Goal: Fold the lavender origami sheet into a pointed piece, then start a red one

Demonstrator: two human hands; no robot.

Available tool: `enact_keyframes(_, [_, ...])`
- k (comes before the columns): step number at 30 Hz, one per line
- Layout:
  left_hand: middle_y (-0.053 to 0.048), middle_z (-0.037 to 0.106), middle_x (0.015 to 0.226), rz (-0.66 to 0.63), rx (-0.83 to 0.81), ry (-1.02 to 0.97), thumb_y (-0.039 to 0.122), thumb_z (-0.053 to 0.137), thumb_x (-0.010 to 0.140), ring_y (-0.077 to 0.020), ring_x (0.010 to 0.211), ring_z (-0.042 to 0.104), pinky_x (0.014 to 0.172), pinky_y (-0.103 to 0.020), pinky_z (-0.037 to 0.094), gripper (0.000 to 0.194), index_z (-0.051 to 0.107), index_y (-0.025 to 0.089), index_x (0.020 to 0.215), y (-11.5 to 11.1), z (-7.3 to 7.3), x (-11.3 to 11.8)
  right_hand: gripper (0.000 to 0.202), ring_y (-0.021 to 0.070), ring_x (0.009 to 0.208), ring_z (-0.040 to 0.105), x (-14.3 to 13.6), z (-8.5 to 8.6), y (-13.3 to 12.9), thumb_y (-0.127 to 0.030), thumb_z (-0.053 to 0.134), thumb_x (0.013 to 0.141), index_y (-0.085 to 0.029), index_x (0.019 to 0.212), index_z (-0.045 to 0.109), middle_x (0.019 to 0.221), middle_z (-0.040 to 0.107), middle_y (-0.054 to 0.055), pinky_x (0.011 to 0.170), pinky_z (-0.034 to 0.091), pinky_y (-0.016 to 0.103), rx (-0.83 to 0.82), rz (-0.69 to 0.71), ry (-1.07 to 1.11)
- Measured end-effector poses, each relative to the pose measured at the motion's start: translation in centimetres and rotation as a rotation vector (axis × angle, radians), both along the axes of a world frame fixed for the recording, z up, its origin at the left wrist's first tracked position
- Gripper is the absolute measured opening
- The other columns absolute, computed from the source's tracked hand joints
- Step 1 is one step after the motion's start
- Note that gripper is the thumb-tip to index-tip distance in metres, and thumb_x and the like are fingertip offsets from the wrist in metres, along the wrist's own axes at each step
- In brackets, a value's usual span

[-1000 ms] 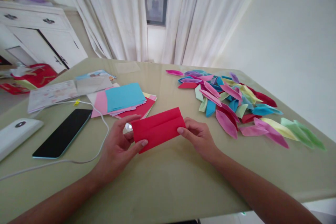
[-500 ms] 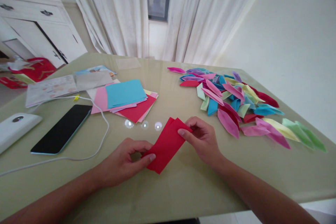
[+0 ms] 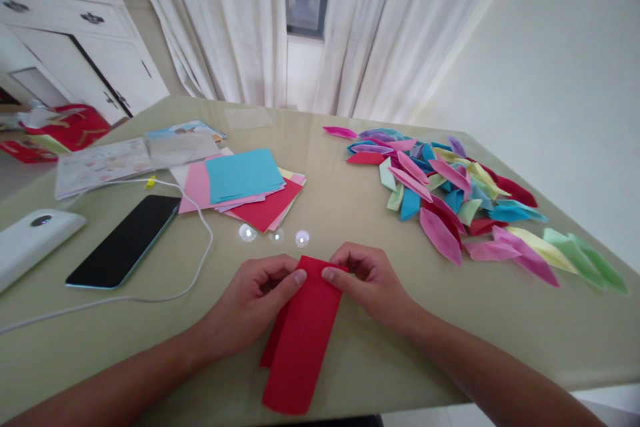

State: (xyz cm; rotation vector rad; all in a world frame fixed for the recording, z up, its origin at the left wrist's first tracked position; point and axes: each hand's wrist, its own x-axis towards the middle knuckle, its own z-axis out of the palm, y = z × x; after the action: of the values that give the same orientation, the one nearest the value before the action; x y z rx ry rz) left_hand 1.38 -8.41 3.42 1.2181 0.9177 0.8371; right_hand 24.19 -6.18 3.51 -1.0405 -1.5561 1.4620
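Observation:
A folded sheet of red paper hangs between my hands over the near part of the table, its long strip pointing toward me and a second layer showing behind on the left. My left hand pinches its upper left corner between thumb and fingers. At the upper right corner, my right hand grips it the same way, thumb on top. Beyond my hands lies a stack of coloured paper with a blue sheet on top and a red sheet poking out.
Folded paper pieces in many colours form a pile on the right. To the left are a black phone, a white device, a white cable and printed sheets. Small clear discs lie past my hands.
The red paper has turned from slanting to nearly upright and its long strip now extends toward me. My left hand has moved up to its far edge, close to my right hand.

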Motion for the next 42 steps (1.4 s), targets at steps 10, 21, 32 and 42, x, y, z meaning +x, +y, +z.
enact_keyframes(10, [-0.002, 0.076, 0.081, 0.037, 0.173, 0.155, 0.041, 0.063, 0.104, -0.013, 0.071, 0.065, 0.063, -0.02, 0.051, 0.03, 0.077, 0.018, 0.092, -0.17, 0.48, -0.02, 0.025, 0.0136, 0.069, 0.06, 0.34, 0.26, -0.64, -0.038, 0.079, 0.093, -0.018, 0.082, 0.072, 0.075, 0.069, 0.001, 0.063, 0.045, 0.026, 0.107, -0.01, -0.055])
enact_keyframes(21, [-0.001, 0.078, 0.082, 0.017, 0.196, 0.146, 0.039, 0.062, 0.106, -0.0126, 0.071, 0.066, 0.063, -0.019, 0.05, 0.028, 0.082, 0.02, 0.103, -0.22, 0.55, -0.09, 0.023, 0.0131, 0.067, 0.058, 0.34, 0.09, -0.65, -0.037, 0.081, 0.092, -0.019, 0.082, 0.071, 0.074, 0.069, 0.0, 0.06, 0.043, 0.026, 0.133, -0.035, -0.064])
enact_keyframes(32, [-0.001, 0.077, 0.081, 0.01, 0.22, 0.171, 0.039, 0.06, 0.107, -0.0129, 0.07, 0.064, 0.062, -0.02, 0.049, 0.03, 0.082, 0.019, 0.104, -0.24, 0.63, -0.15, 0.025, 0.0134, 0.067, 0.057, 0.32, 0.04, -0.7, -0.038, 0.081, 0.092, -0.019, 0.081, 0.07, 0.073, 0.067, 0.0, 0.061, 0.043, 0.026, 0.136, -0.057, -0.064])
enact_keyframes(42, [-0.003, 0.078, 0.082, 0.113, 0.188, 0.182, 0.043, 0.061, 0.105, -0.0159, 0.07, 0.069, 0.061, -0.022, 0.053, 0.032, 0.081, 0.019, 0.102, -0.44, 0.74, -0.27, 0.031, 0.014, 0.068, 0.058, 0.02, 0.74, -0.48, -0.046, 0.079, 0.092, -0.018, 0.081, 0.071, 0.075, 0.068, 0.001, 0.061, 0.044, 0.025, -0.023, -0.014, 0.021])
